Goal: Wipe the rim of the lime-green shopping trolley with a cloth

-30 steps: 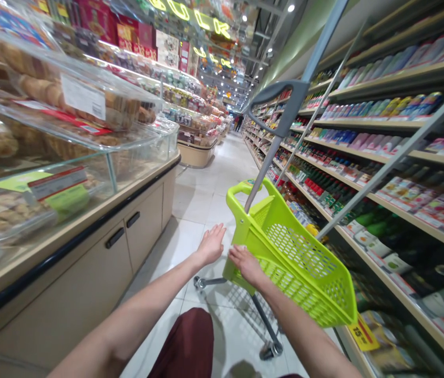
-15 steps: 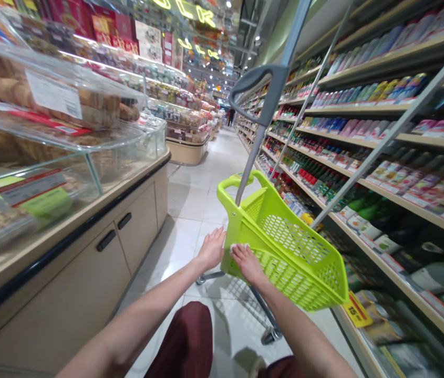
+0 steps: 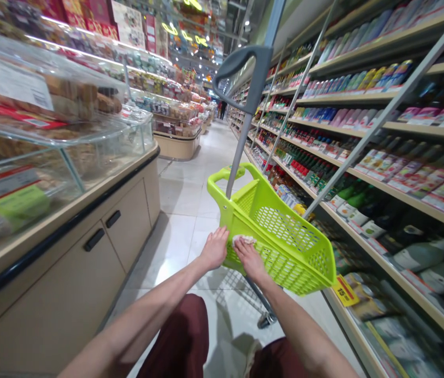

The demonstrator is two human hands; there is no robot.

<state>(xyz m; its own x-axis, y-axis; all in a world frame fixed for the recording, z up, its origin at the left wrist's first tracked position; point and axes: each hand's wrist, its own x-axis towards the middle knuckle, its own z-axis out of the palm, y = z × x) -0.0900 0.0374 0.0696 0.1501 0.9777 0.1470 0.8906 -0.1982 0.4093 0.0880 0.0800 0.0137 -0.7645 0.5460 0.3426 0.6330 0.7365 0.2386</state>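
Before me stands a lime-green shopping basket cart (image 3: pixel 285 268) with perforated sides, a grey pole and a grey handle (image 3: pixel 261 79). My right hand (image 3: pixel 250 258) presses a crumpled whitish cloth (image 3: pixel 247 239) against the basket's near side. Part of that cloth is covered by the fingers. At the basket's left end, my left hand (image 3: pixel 217 248) rests against the green plastic with its fingers stretched out, holding nothing.
A glass-topped counter with packaged baked goods (image 3: pixel 80 100) runs along the left, its cabinet doors (image 3: pixel 107 257) below. Shelves of bottles and cans (image 3: pixel 355 131) line the right, close to the basket. A tiled aisle (image 3: pixel 190 194) leads ahead; people stand far off.
My right hand has slid slightly up along the basket side, and more of the cloth shows. The whole view has shifted a little, with the cart appearing farther left.
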